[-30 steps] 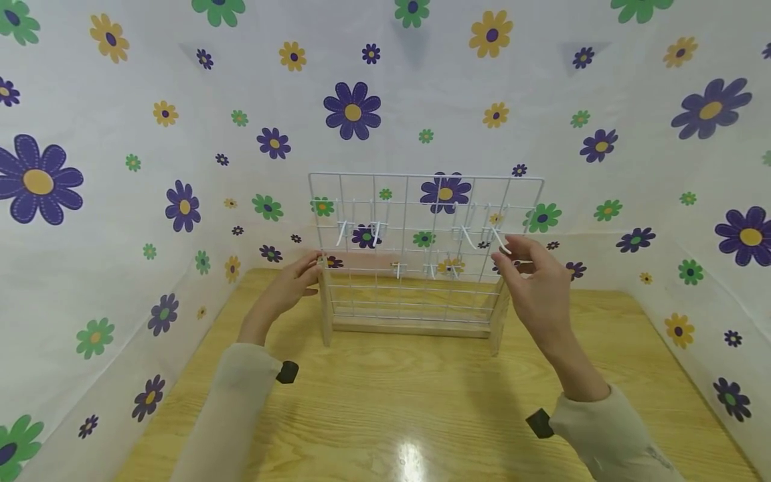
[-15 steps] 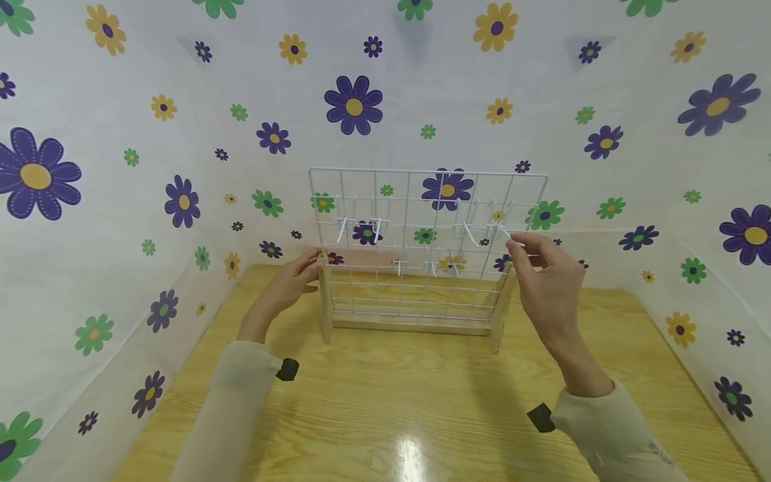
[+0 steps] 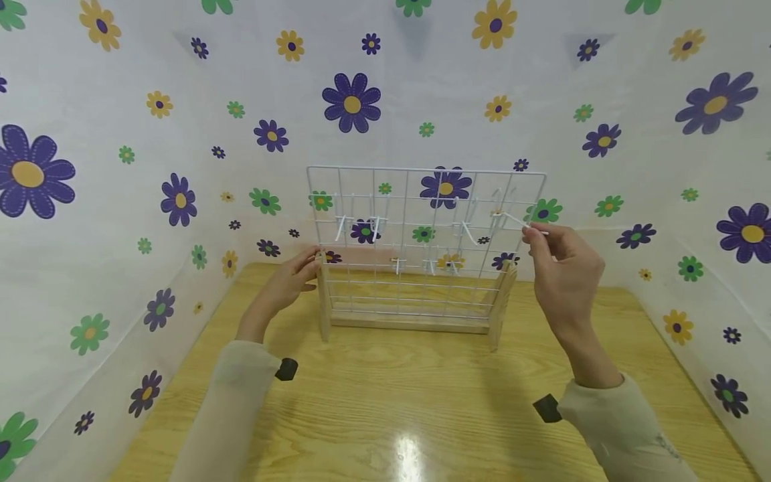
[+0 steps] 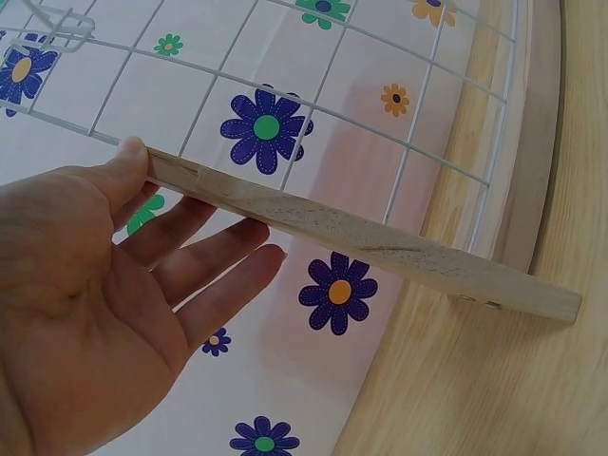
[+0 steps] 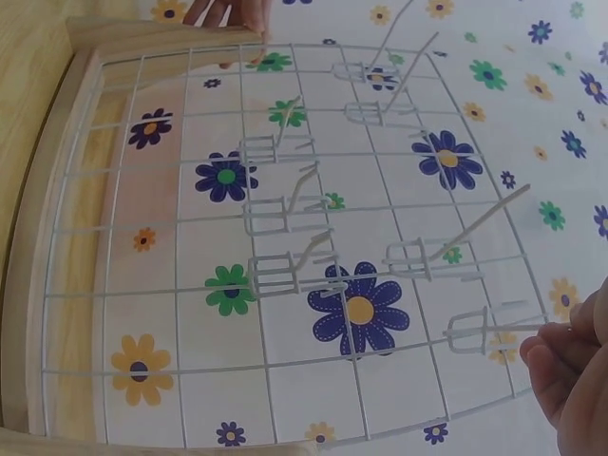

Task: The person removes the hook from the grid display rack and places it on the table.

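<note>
A white wire grid rack (image 3: 421, 170) stands in a wooden base on the table. My left hand (image 3: 283, 284) grips the upper end of its left wooden post (image 4: 361, 233), thumb on one side and fingers against the other. At the grid's upper right, a white wire hook (image 3: 515, 219) is angled out to the right. My right hand (image 3: 566, 281) pinches the tip of its prong between thumb and fingers. The hook's back end (image 5: 480, 332) still meets the grid wires in the right wrist view.
Several other white hooks hang on the grid, including an upper-left hook (image 3: 376, 229) and a hook left of the pinched one (image 3: 466, 232). The wood-grain table (image 3: 391, 395) lies in front. A flower-printed sheet (image 3: 241, 53) encloses the back and sides.
My right hand has closed on the hook's tip and moved right, swinging the prong from pointing down toward the right. My left hand stays on the post.
</note>
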Available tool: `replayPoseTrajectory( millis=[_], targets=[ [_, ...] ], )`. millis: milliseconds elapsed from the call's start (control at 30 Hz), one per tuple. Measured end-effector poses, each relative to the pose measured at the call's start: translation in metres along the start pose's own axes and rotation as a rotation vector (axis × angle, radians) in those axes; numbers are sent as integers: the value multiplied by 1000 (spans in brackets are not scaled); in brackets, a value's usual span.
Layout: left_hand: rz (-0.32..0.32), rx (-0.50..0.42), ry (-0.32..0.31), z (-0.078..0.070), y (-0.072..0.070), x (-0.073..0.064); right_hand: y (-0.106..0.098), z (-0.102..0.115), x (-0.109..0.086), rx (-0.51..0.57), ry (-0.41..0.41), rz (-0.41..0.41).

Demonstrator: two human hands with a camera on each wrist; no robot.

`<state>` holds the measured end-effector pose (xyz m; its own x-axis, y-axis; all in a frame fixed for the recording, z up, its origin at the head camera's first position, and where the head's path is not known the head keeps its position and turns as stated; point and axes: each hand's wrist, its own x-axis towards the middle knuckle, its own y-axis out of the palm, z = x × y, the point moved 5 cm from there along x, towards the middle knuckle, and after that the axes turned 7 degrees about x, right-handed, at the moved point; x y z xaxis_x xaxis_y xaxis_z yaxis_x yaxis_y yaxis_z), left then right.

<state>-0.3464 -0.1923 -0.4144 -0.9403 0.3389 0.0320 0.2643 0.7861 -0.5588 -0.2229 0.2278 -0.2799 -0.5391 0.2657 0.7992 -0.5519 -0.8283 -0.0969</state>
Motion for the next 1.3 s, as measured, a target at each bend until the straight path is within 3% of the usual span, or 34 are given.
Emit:
replayPoseTrajectory(
  millis=[400,800,1300],
  targets=[
    [-5,1,10,-3,1,-2,-8,-1,1,60,30,-31],
    [-15,36,27,-3,1,-3,-36,-6,-6,79,109,-34],
    [-106,29,14,-5,4,-3,-72,-9,-30,50,210,-22]
  ],
)
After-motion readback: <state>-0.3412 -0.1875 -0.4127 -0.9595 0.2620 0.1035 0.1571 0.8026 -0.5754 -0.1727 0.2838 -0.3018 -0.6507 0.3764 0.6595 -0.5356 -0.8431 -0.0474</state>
